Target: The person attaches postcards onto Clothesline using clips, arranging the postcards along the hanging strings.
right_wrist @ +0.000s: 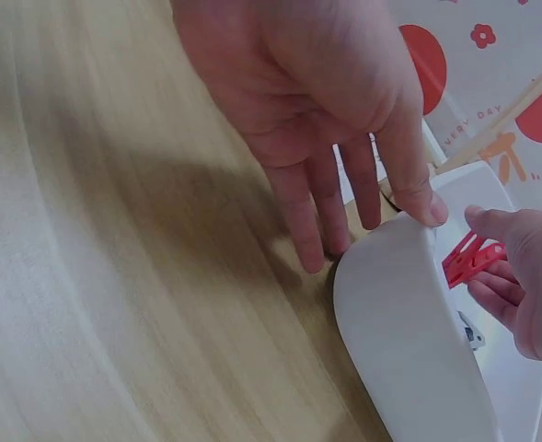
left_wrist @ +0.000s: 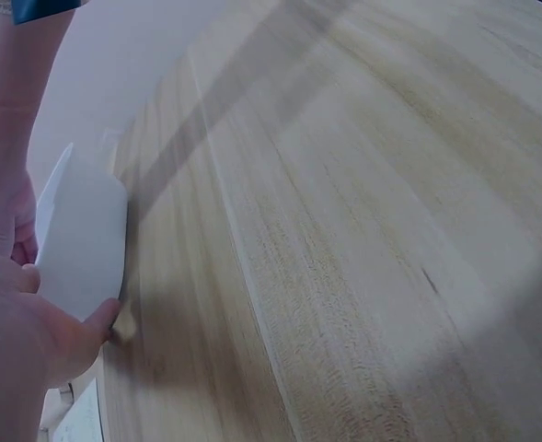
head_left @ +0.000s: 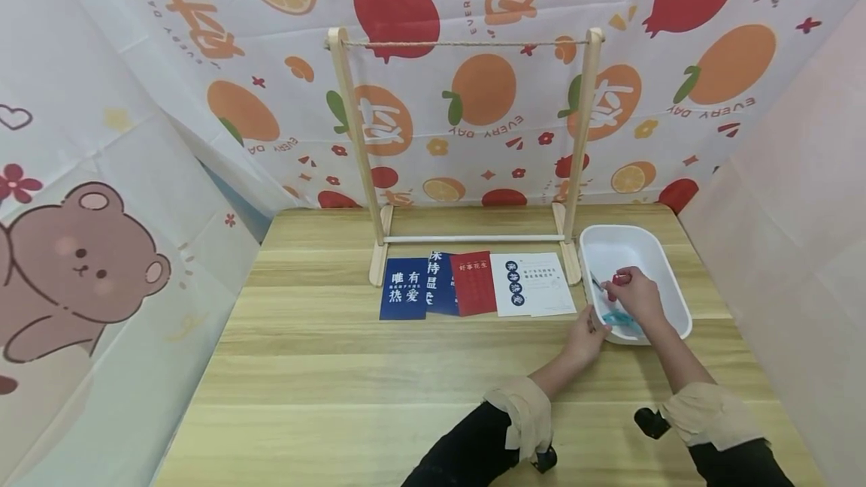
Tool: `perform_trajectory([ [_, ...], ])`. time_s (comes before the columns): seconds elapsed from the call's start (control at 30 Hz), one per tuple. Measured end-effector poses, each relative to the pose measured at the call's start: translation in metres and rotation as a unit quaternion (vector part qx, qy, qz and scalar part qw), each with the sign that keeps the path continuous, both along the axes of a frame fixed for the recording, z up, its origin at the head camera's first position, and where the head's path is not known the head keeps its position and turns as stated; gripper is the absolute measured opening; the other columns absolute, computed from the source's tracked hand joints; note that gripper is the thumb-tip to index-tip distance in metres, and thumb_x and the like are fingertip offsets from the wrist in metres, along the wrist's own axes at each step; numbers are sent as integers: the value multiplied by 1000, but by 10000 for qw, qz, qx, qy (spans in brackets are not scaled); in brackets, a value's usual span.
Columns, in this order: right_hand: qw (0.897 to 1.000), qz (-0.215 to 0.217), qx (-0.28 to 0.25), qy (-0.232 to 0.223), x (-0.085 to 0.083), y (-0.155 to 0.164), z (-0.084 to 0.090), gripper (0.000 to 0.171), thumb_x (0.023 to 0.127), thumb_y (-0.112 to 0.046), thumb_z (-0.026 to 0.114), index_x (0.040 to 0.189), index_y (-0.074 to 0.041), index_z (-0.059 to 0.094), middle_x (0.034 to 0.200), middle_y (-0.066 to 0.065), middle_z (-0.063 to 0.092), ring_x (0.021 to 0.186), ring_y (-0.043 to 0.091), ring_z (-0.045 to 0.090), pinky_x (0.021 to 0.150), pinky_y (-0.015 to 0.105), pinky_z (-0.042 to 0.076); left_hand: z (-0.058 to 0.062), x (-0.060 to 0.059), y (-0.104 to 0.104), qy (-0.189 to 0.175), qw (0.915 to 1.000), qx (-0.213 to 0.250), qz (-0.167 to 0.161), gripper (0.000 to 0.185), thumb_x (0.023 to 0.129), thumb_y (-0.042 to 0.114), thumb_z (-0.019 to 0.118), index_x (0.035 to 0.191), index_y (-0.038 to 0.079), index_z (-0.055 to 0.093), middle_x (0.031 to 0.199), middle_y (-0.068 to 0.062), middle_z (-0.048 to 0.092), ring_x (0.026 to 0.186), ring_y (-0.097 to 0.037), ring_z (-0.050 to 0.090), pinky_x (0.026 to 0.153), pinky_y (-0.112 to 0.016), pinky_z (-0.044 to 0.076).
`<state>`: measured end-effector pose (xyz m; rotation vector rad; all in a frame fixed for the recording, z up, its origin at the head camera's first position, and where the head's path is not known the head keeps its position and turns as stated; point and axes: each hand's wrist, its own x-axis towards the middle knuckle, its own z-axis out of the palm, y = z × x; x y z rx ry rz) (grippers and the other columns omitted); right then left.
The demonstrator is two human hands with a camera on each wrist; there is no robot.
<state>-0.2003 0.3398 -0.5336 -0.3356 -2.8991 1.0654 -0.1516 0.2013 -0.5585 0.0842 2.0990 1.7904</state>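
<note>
My right hand (head_left: pixel 639 295) pinches a red clothespin (right_wrist: pixel 471 261) over the inside of a white plastic basin (head_left: pixel 679 303). My left hand (head_left: pixel 583 340) holds the basin at its front left corner. In the right wrist view its thumb rests on the rim, with the other fingers reaching down along the outer wall. Light blue translucent pieces (head_left: pixel 619 319) lie at the bottom of the basin, partly behind the right hand. A small metal part (right_wrist: pixel 473 333) shows beside the inner wall.
Left of the basin stands a wooden rack (head_left: pixel 583 134) with a rope (head_left: pixel 460 43) strung across its top and a white bar (head_left: pixel 473 238) low down. Before it lie blue cards (head_left: pixel 404 307), a red card (head_left: pixel 475 295) and white cards (head_left: pixel 544 295) on the wooden table (head_left: pixel 325 382).
</note>
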Motion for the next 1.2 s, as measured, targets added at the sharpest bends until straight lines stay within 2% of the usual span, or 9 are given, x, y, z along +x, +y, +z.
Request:
perform_trajectory([
  [0.17,9996,142,-259,-15,-1,-1,2,41,87,-24,63,110,9,55,97,24,62,91,36,59,81,48,45,1,0,-2,88,10000,-6,-39,52,90,14,58,137,2,39,130,-8,50,114,-17,51,89,-22,42],
  [0.37,9995,238,-199,-34,-3,0,2,40,86,-23,62,109,10,55,99,24,61,92,37,58,80,47,46,0,-2,-2,119,9999,-31,-15,53,90,16,58,137,2,38,132,-7,48,116,-15,49,91,-20,40],
  [0.73,9994,182,-171,249,1,-3,-3,29,85,-17,65,99,7,55,84,18,63,81,32,59,67,40,48,0,-4,-11,11,9998,-61,-168,47,91,16,57,133,1,43,125,-12,54,112,-19,52,90,-26,43],
  [0.8,9995,138,-114,247,2,-4,-3,28,85,-17,65,98,7,56,84,18,63,80,32,59,66,40,48,-3,-6,-16,-1,10000,16,-12,39,91,16,58,125,0,51,115,-11,59,104,-19,56,85,-26,46],
  [0.9,9996,137,-50,256,2,-4,-2,26,86,-16,64,97,6,56,80,16,63,78,30,59,65,39,47,-7,-14,-26,323,9971,-5,696,21,87,13,62,104,1,62,92,-5,63,83,-15,60,71,-23,50],
  [1.0,9995,172,7,273,2,-5,-2,24,86,-15,64,96,6,56,77,13,63,76,29,59,64,36,46,-8,-28,-41,1053,9818,-411,1529,10,81,8,67,88,4,62,74,2,57,68,-11,55,60,-22,47],
  [1.1,9993,193,38,311,2,-5,-2,23,86,-14,63,96,6,57,74,11,63,75,28,58,61,34,45,-8,-44,-56,1561,9511,-1894,1875,23,79,19,71,93,5,59,81,-1,54,77,-16,52,68,-27,46],
  [1.13,9993,193,58,330,2,-5,-2,23,86,-14,63,96,6,57,74,11,63,75,28,58,61,34,44,-9,-50,-60,1650,9352,-2562,1805,31,79,26,71,97,4,58,86,-4,53,83,-18,51,73,-29,45],
  [1.2,9991,194,55,381,3,-6,-1,23,86,-14,64,96,5,57,75,11,63,76,28,58,62,34,44,-11,-59,-67,1747,8893,-3973,1439,52,79,43,67,108,2,55,99,-10,51,96,-23,47,85,-32,41],
])
